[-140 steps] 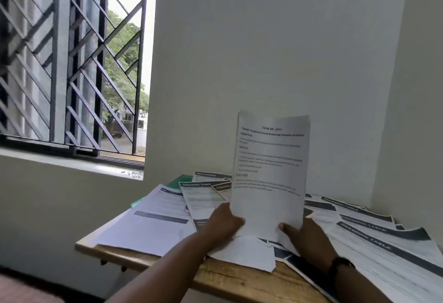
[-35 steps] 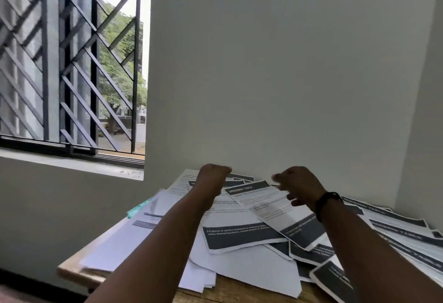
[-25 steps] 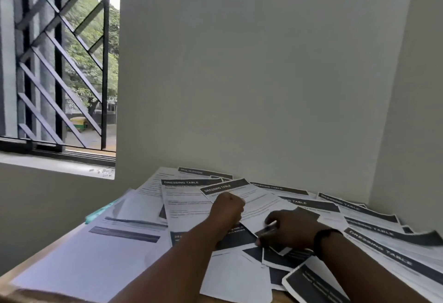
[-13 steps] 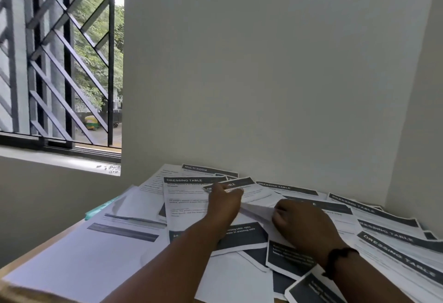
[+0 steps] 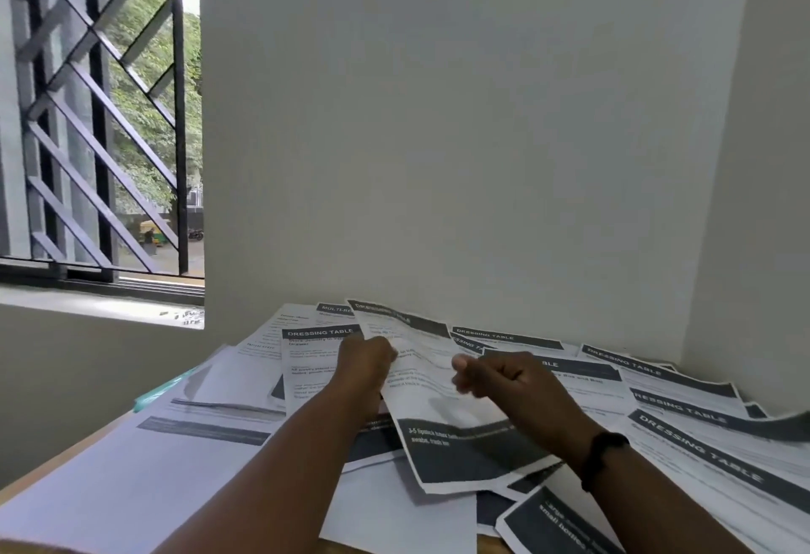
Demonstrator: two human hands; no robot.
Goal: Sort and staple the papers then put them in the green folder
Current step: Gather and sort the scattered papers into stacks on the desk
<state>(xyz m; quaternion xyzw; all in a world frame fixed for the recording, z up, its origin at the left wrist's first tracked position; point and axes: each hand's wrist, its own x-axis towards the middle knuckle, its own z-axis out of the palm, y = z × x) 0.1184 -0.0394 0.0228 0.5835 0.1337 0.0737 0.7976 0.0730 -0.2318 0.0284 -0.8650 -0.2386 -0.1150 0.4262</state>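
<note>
Head view: left hand (image 5: 367, 358) pinches the left edge of a lifted sheet (image 5: 431, 395); right hand (image 5: 504, 382), fingers curled, grips its right side. Loose papers (image 5: 683, 422) cover the table (image 5: 48, 477); green folder (image 5: 164, 387) edge peeks out left, mostly buried. Risk: dragging neighbouring sheets along, mixing the sets.

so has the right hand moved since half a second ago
Yes. The right hand has lifted off the papers and drawn back toward the person, now held curled above the sheet that the left hand grips.
</note>
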